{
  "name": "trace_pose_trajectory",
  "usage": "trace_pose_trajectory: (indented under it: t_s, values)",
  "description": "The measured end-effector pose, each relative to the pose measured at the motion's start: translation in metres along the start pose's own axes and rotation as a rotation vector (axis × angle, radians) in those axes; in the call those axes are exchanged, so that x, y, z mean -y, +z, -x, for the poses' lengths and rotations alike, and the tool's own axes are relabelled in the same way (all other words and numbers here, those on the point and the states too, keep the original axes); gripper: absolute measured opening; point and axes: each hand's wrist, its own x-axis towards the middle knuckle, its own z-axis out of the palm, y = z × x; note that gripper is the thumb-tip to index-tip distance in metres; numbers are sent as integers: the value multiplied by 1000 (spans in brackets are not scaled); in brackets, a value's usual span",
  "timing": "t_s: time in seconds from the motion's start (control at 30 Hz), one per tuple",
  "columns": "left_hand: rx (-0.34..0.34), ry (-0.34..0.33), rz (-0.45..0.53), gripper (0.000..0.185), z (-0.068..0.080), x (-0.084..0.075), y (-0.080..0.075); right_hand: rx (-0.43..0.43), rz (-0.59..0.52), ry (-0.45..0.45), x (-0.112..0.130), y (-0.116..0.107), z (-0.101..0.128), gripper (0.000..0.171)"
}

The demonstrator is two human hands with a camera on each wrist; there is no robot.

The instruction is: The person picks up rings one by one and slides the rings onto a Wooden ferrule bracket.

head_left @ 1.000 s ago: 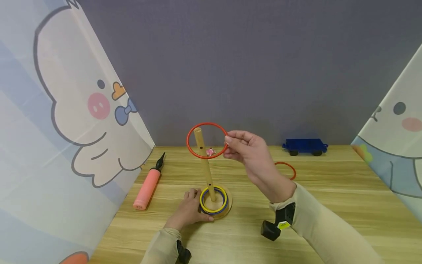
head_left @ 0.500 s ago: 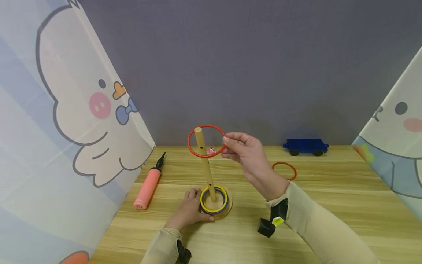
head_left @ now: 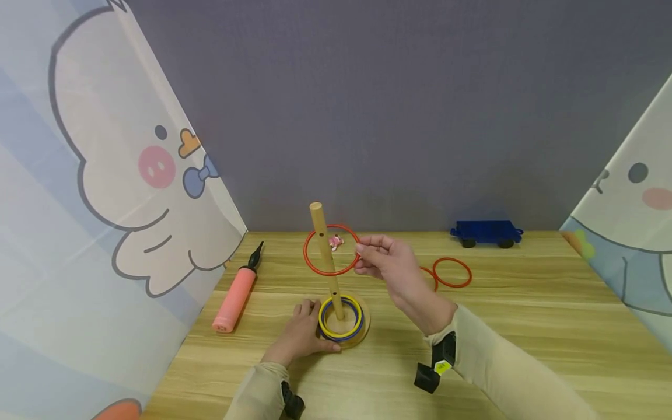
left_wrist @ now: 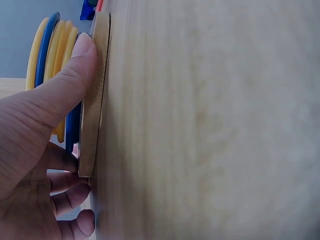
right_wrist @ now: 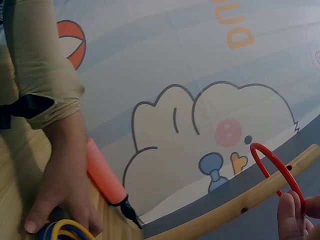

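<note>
**Red ring partway down a wooden peg**

At the middle of a wooden table [head_left: 525,326], a person's right hand [head_left: 391,265] pinches a red ring [head_left: 332,249] between thumb and fingertips at the ring's 3 o'clock edge. The ring encircles an upright wooden peg [head_left: 325,256], sitting a little below the peg's top and well above its base. From the right wrist view, the same red ring [right_wrist: 277,170] is seen looped around the peg [right_wrist: 235,205], with the fingertips [right_wrist: 290,215] gripping its rim.

The left hand [head_left: 301,332] rests on the table at 9 o'clock of the round wooden base [head_left: 362,332], thumb and curled fingers gripping the edge of the disc. The left wrist view shows the thumb [left_wrist: 70,75] pressed on the base's rim [left_wrist: 92,100]. Yellow and blue rings [head_left: 340,318] lie stacked on the base around the peg's foot.

Two more red rings [head_left: 451,272] lie flat on the table at 3 o'clock of the peg, apart from it. A blue toy wagon [head_left: 485,232] stands at the table's far edge, around 1 o'clock. A pink hand pump [head_left: 236,294] with a black nozzle lies at 9 o'clock, near a cartoon-printed side panel [head_left: 105,204]. A small pink object [head_left: 335,241], too small to identify, sits beyond the peg.
</note>
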Motion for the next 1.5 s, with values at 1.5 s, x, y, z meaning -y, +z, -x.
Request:
trace_pose_trajectory:
  t_s: [1.5]
  values:
    - [-39, 18, 33, 120, -1, 2, 4, -26, 166, 172, -129, -41, 4, 24]
